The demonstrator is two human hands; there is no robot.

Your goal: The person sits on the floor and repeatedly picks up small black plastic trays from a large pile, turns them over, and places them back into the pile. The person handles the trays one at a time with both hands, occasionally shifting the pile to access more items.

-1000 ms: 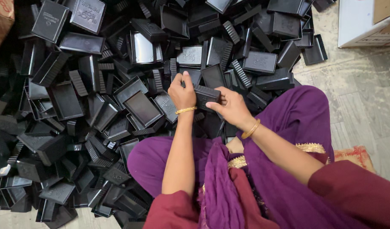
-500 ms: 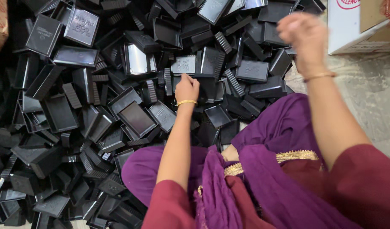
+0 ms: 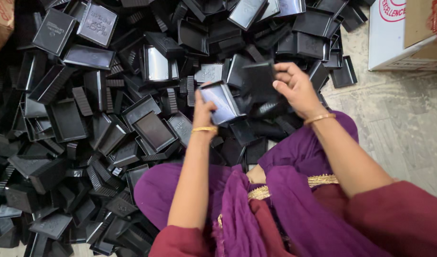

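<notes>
I see my right hand (image 3: 297,88) now down from its raised spot, gripping 1 black plastic tray (image 3: 259,81); my left hand (image 3: 204,109) has lifted a glossy tray (image 3: 221,102).

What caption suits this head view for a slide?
Seated person's left hand and right hand each hold a black plastic tray over a heap of trays.

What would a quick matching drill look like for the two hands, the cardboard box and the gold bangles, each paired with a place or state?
Things:
1. left hand
2. right hand
3. cardboard box
4. gold bangles

Places or states:
A. on the stone floor, upper right corner
B. one on each wrist
C. grips a shiny rectangular black plastic tray
D. fingers hold a matte black plastic piece over the pile

Pairs: 1-C, 2-D, 3-A, 4-B
</notes>
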